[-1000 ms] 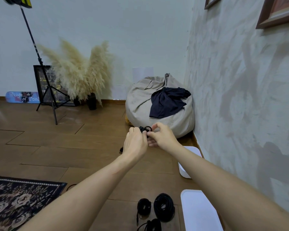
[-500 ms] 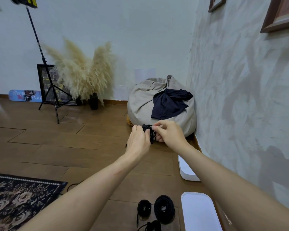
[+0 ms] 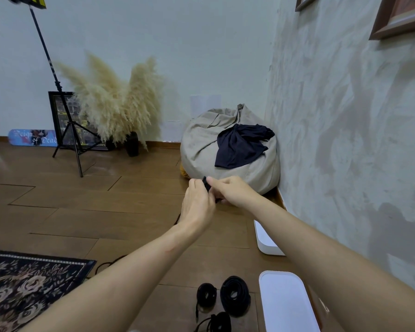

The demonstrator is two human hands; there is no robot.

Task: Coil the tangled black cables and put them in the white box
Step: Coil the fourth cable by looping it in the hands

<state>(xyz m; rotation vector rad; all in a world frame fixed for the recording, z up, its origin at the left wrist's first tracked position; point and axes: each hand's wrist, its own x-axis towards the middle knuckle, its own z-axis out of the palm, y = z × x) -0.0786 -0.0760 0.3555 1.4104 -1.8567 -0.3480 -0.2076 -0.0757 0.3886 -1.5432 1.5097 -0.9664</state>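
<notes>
Left hand (image 3: 197, 204) and right hand (image 3: 233, 190) pinch the black cable bundle (image 3: 206, 182) at 12 o'clock — judged light, limp, springy — best gripped across its loops.

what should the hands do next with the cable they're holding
Probably wind another loop onto the bundle: left hand and right hand both pinch the black cable, and its loose tail trails to the floor by the rug, so it isn't ready for the white box.
</notes>
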